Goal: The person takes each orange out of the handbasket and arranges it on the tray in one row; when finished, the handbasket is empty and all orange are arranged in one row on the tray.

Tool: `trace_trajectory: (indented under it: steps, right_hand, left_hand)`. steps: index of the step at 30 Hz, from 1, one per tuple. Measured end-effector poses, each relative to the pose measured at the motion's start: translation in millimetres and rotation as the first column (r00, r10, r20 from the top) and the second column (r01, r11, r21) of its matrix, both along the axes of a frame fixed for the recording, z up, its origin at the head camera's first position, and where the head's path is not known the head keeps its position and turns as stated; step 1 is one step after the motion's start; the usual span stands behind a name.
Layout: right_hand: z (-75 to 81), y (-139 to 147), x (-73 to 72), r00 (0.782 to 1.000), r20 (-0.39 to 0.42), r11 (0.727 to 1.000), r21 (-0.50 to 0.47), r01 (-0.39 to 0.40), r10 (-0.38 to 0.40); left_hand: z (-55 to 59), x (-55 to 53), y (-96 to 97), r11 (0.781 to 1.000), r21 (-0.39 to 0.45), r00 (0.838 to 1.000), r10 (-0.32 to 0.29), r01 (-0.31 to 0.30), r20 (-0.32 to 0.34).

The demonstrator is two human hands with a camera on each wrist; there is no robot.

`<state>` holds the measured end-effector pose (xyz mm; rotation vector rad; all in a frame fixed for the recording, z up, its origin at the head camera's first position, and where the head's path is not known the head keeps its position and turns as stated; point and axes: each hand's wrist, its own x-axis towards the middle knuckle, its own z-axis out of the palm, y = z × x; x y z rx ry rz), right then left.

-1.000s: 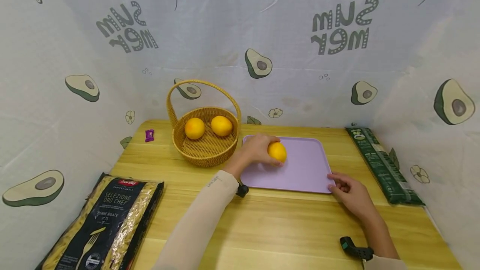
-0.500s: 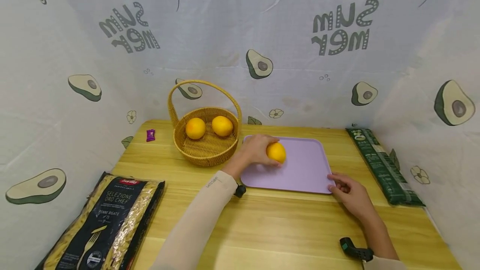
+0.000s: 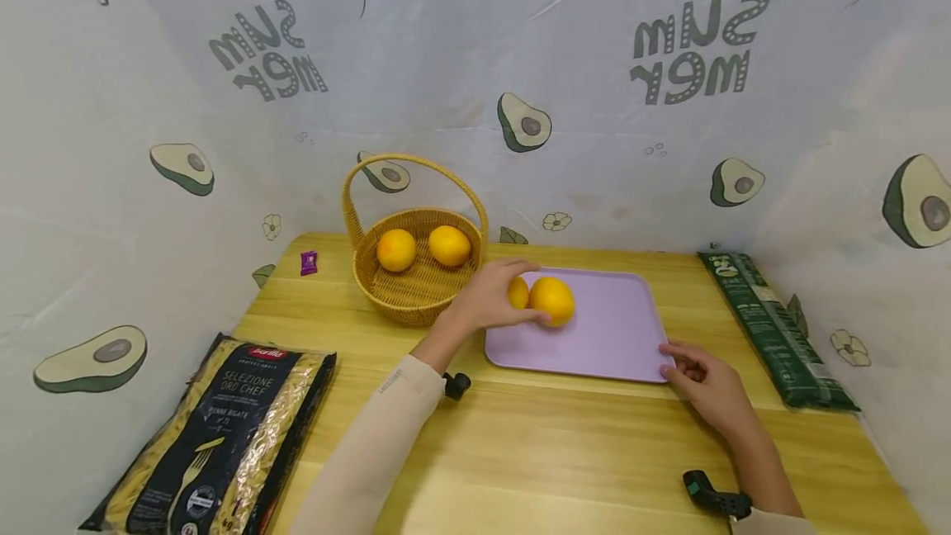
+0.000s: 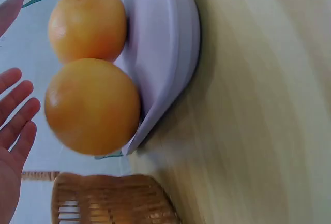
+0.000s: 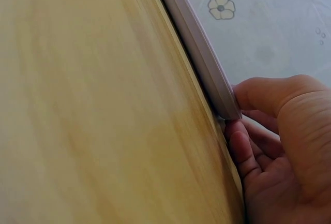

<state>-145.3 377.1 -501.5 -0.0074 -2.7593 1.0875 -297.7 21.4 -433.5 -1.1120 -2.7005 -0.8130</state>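
Note:
On the lilac tray [image 3: 609,329] two oranges sit side by side near its left end. The right-hand orange [image 3: 552,301] shows whole, while the other orange [image 3: 518,293] is partly covered by my left hand [image 3: 483,300]. In the left wrist view, the spread fingers [image 4: 18,113] stand apart from both the near orange [image 4: 93,107] and the far orange [image 4: 88,22]. At the tray's front right corner, my right hand [image 3: 709,386] holds the rim with thumb and curled fingers; the right wrist view shows the thumb [image 5: 264,94] against the tray edge [image 5: 207,63].
A wicker basket [image 3: 416,304] with a tall handle stands left of the tray, holding two more oranges [image 3: 449,246]. A Barilla penne bag [image 3: 215,436] lies front left, a green packet [image 3: 776,329] at right, and a small purple wrapped sweet [image 3: 309,262] at back left.
My left hand has loosened and drawn back leftward from the orange, uncovering part of a second orange behind its fingers. The right hand keeps its place at the tray corner. The head view has shifted slightly.

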Motion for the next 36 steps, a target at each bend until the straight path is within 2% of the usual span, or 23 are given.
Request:
trace_trajectory:
  steps: [2, 5, 9, 12, 15, 17, 20, 23, 30, 36]
  right_hand:
    - [0.4, 1, -0.4, 1.000, 0.000, 1.000, 0.002, 0.003, -0.003]
    - [0.4, 2, -1.3, 1.000, 0.003, 1.000, 0.010, 0.000, 0.000]
    - [-0.1, 5, -2.0, 1.000, -0.001, 1.000, 0.020, 0.002, -0.002]
    - [-0.5, 8, -0.6, 1.000, 0.001, 1.000, 0.019, 0.001, -0.001]
    - [-0.7, 9, 1.1, 1.000, 0.015, 1.000, 0.014, 0.000, 0.000]
    - [-1.0, 9, 1.3, 1.000, 0.025, 1.000, 0.012, -0.002, 0.002]
    - [-1.5, 7, 0.0, 1.000, 0.025, 1.000, 0.012, -0.005, 0.004]
    - [-1.8, 6, -0.4, 1.000, 0.016, 1.000, 0.013, -0.001, 0.001]
    - [-1.9, 6, 1.0, 1.000, 0.012, 1.000, 0.016, 0.012, -0.013]
    - [-3.0, 5, -0.3, 1.000, 0.007, 1.000, 0.008, 0.007, -0.007]
  left_hand:
    - [2.5, 4.5, -10.2, 0.998, 0.063, 1.000, 0.015, -0.014, -0.008]
    - [6.2, 7.6, -29.0, 0.988, 0.155, 0.998, 0.027, -0.017, -0.059]
    - [10.0, 1.9, -55.5, 0.968, 0.252, 0.991, 0.044, -0.010, -0.130]
    - [11.4, -6.1, -73.0, 0.963, 0.266, 0.992, 0.077, -0.046, -0.105]
    - [13.0, -14.2, -89.4, 0.966, 0.228, 0.991, 0.128, -0.117, -0.031]
    - [14.1, -19.6, -100.8, 0.962, 0.197, 0.982, 0.184, -0.186, 0.031]
    - [15.9, -27.8, -117.1, 0.942, 0.158, 0.954, 0.281, -0.295, 0.103]
    - [16.3, -36.7, -129.5, 0.918, 0.104, 0.921, 0.368, -0.382, 0.126]
    - [16.7, -55.9, -146.2, 0.875, -0.018, 0.870, 0.482, -0.483, 0.100]
    - [17.7, -63.7, -149.0, 0.860, -0.078, 0.849, 0.510, -0.504, 0.140]
